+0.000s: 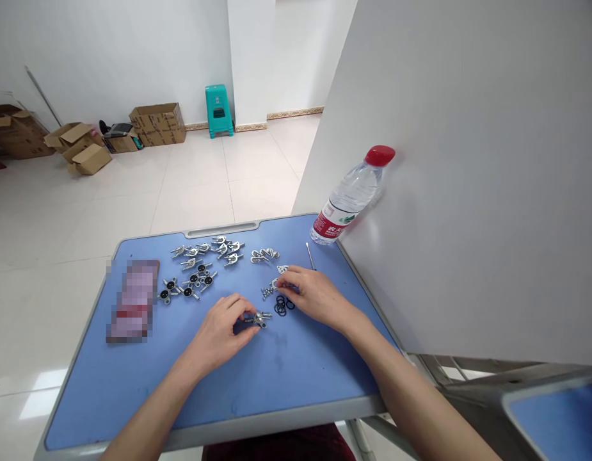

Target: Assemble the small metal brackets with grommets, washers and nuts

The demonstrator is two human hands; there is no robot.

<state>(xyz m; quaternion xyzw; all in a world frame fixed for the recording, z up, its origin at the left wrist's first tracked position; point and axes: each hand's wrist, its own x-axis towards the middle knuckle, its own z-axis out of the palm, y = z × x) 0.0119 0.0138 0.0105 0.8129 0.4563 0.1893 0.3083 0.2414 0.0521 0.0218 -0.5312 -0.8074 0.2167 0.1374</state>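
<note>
My left hand [226, 326] grips a small metal fitting [262, 319] with thumb and fingertips, low over the blue table. My right hand [312, 294] has its fingers curled together at the edge of a small flat metal plate [275, 283], partly hidden by the fingertips. Just beside it lie several tiny screws [267, 292]. Below the right fingers are several black rubber rings [280, 306], and another flat plate [283, 269] lies above them.
Metal fittings [221, 250] and fittings with black discs [194, 278] lie in groups on the table [257, 397]. Oval metal pieces [265, 255], a screwdriver [310, 256], a blurred-out flat object [134, 301] and a water bottle [346, 202] surround the hands. A white panel [468, 192] borders the right.
</note>
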